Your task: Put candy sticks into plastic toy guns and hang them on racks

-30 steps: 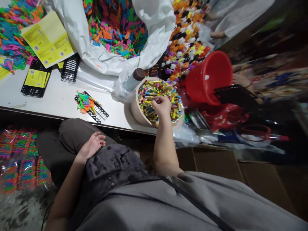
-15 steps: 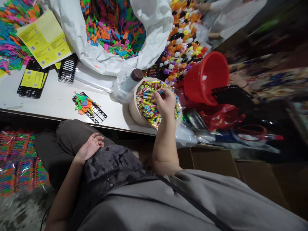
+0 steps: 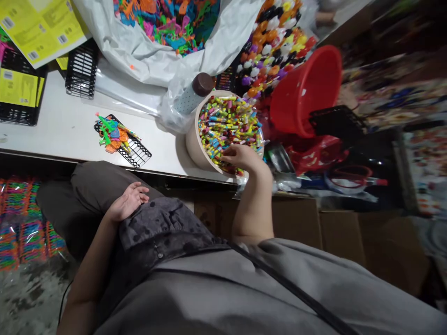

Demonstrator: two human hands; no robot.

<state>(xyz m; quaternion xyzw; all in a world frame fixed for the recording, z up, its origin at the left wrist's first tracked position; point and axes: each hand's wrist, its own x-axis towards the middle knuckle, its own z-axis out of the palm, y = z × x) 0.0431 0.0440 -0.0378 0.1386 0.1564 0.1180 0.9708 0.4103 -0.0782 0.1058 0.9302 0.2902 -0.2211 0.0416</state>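
Note:
My right hand (image 3: 242,157) is over the near side of a round cream tub (image 3: 195,153), its thumb and fingers drawn together in a pinch at the short multicoloured sticks (image 3: 228,123) that fill it. Whether a stick is between the fingertips, I cannot make out. My left hand (image 3: 129,202) rests palm up on my lap, fingers loosely curled and apart, holding nothing. On the white table, left of the tub, lies a black plastic grid tray (image 3: 139,156). Green and orange rubbery figures (image 3: 111,132) and a few sticks are heaped on its left end.
Behind stands a white sack (image 3: 146,65) of bright plastic figures. A bottle with a brown cap (image 3: 202,84) touches the tub. At right are a red bucket (image 3: 286,104) and clear bags. Yellow printed cards (image 3: 38,28) lie at left. Another person's hand (image 3: 324,17) is at the far right.
My right hand has moved from above the tub's middle down to its near edge. The left hand stays on my lap. The camera view has shifted, so the table appears higher.

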